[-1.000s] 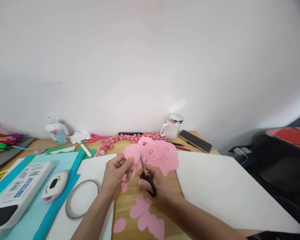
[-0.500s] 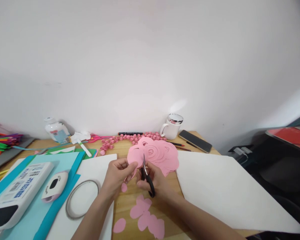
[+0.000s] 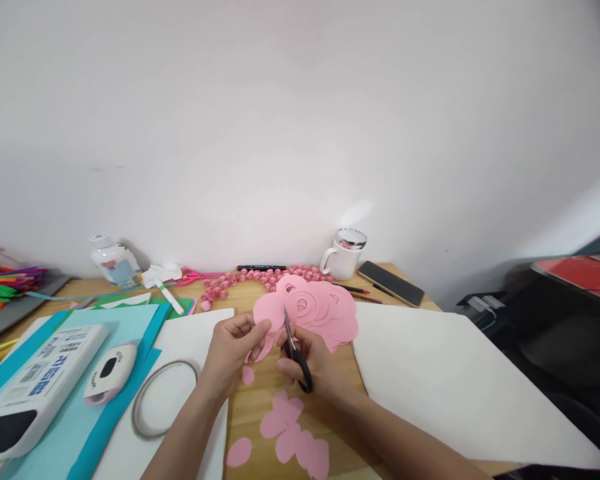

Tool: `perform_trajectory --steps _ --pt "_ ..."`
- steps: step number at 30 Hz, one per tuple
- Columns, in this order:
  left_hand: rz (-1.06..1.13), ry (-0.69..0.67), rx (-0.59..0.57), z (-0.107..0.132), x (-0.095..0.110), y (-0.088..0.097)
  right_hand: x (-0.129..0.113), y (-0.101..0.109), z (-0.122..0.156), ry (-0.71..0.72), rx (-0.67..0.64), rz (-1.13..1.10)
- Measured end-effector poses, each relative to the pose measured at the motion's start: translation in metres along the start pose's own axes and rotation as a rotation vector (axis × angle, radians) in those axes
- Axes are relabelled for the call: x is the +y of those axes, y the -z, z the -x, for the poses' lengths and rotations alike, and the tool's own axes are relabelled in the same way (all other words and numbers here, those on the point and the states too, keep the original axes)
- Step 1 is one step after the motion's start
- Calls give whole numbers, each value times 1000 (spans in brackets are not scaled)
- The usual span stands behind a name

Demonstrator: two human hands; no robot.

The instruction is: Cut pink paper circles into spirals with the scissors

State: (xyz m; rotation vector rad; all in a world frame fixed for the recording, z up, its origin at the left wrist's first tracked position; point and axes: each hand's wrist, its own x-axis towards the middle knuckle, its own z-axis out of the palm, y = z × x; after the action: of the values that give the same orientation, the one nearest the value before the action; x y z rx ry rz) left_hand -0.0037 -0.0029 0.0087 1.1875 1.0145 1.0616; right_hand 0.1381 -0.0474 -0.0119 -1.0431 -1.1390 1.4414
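Observation:
My left hand (image 3: pixel 231 352) pinches a round piece of pink paper (image 3: pixel 269 311) and holds it up above the wooden table (image 3: pixel 260 400). My right hand (image 3: pixel 314 363) grips black-handled scissors (image 3: pixel 294 352), whose blades point up into the paper's right edge. Just behind my hands lies a pile of pink paper circles cut into spirals (image 3: pixel 320 308). Pink paper offcuts (image 3: pixel 293 430) lie on the wood in front of my wrists.
A white sheet (image 3: pixel 450 380) lies right, another (image 3: pixel 180 400) left with a wire ring (image 3: pixel 163 397). Blue card (image 3: pixel 80 413) carries a white box (image 3: pixel 35 383) and a paper punch (image 3: pixel 109 372). Small pink paper roses (image 3: pixel 240 279), a mug (image 3: pixel 344 253), a phone (image 3: pixel 390 283) and a glue bottle (image 3: pixel 113 260) line the wall.
The pink piece turned slightly in my left hand and the scissor blades shifted along its edge, closing and moving a little right. Both hands stayed in place.

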Motion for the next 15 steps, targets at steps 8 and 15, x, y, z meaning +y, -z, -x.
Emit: perform_trajectory --steps 8,15 --pt "28 -43 58 -1 3 1 8 0 -2 -24 9 -41" --pt "74 -69 44 0 1 -1 11 -3 -1 -14 35 -38"
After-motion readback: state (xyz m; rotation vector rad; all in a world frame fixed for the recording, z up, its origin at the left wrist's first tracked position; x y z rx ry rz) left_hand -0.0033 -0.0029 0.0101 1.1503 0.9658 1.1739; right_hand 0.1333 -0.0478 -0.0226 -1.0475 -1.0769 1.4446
